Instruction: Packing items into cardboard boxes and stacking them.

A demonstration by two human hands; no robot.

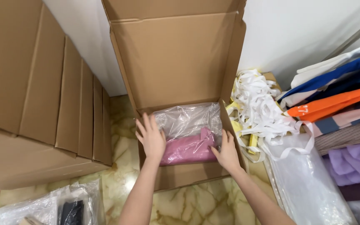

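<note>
Pink bagged garment point(188, 148) pressed into cardboard box point(176, 62) by left hand point(151, 139) and right hand point(226, 152).

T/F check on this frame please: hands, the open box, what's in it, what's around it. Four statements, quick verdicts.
1. Both hands rest on a clear bag of pink cloth. True; left hand, right hand.
2. The bag lies on the floor. False: it lies inside the open box.
3. White straps are heaped right of the box. True.
4. The box's flaps are shut. False: they stand open.
</note>
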